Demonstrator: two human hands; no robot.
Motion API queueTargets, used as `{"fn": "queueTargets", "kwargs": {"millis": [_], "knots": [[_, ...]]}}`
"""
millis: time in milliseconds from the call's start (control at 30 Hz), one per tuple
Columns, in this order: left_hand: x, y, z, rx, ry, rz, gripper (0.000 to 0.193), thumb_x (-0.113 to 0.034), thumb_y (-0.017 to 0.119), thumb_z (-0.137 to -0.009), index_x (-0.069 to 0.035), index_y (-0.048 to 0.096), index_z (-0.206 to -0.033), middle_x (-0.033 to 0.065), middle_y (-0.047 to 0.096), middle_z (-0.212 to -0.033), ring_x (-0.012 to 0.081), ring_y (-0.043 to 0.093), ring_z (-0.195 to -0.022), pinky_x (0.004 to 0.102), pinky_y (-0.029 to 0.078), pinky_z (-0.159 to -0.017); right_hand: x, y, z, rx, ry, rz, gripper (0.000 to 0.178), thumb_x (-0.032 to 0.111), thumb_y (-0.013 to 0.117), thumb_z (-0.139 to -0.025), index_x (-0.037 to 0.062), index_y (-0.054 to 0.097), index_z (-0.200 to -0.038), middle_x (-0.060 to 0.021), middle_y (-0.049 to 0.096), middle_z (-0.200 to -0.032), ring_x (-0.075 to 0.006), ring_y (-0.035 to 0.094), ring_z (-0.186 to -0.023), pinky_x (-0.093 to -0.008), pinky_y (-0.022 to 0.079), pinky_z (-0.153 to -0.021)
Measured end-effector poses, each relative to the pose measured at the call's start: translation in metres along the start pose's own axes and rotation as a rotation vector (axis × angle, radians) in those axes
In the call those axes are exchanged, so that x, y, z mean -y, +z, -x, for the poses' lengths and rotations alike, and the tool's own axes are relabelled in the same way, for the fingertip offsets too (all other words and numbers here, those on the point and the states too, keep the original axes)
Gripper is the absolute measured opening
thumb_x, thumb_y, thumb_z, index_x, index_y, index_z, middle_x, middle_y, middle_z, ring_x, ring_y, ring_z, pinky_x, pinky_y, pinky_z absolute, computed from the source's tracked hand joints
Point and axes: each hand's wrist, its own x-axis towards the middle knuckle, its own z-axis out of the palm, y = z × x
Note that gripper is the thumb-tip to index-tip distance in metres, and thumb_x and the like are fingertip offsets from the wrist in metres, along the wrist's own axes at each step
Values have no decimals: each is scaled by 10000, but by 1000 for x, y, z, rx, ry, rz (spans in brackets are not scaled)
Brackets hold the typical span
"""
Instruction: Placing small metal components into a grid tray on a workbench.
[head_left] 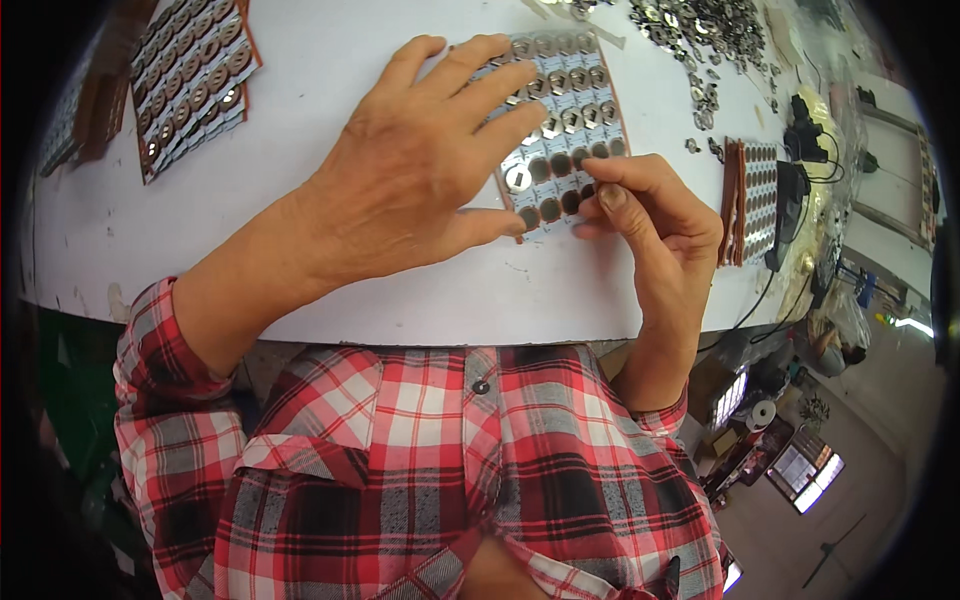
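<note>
A panel of small circuit boards (pixel 560 184) lies on the white table in front of me. Shiny round metal clips fill its far rows, and one metal clip (pixel 518 178) sits at the left of a nearer row among dark round pads. My left hand (pixel 400 165) is open over the panel's left side, fingers spread, with the thumb by its near left corner. At the panel's near right edge my right hand (pixel 660 210) is closed, thumb and fingertips together. Whatever those fingertips may hold is too hidden to make out.
Loose metal clips (pixel 710 35) are heaped at the far right. Filled panels (pixel 190 75) lie at the far left, beside another stack (pixel 85 110). More panels (pixel 755 200) stand at the right edge, near black plugs and cables (pixel 805 140). A person (pixel 830 345) is beyond the table.
</note>
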Motion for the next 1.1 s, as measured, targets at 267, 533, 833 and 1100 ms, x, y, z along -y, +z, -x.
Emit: {"fn": "queueTargets", "kwargs": {"millis": [267,533,833,1100], "knots": [[-3,-4,-1,-4,19,-41,826,-317,965,-646,-58,648,-1363,168,591,-1493,369,485,-1455,570,387,-1172,11,11,-13,91,-63,222,145,-101,641,-985,-38,733,-1079,-54,688,-1080,-104,651,-932,-246,533,-792],[-1,-2,-1,-23,30,-23,830,-310,975,-632,-49,652,-1351,165,598,-1485,363,492,-1445,556,402,-1151,15,6,-27,320,-127,453,204,-113,660,-944,-41,657,-1135,-64,677,-970,-117,667,-888,-266,551,-790],[-2,-2,-2,-23,25,-22,831,-306,979,-623,-35,652,-1337,164,601,-1481,362,485,-1452,558,397,-1161,30,9,-47,411,-250,608,249,-144,660,-909,-29,574,-1113,-93,674,-892,-180,667,-807,-307,567,-776],[-2,-2,1,-23,10,-21,840,-310,979,-618,-40,649,-1342,161,597,-1482,361,479,-1456,568,390,-1166,26,18,-40,363,-252,664,251,-139,698,-881,-28,605,-1086,-119,711,-925,-172,718,-803,-285,585,-713]]}}
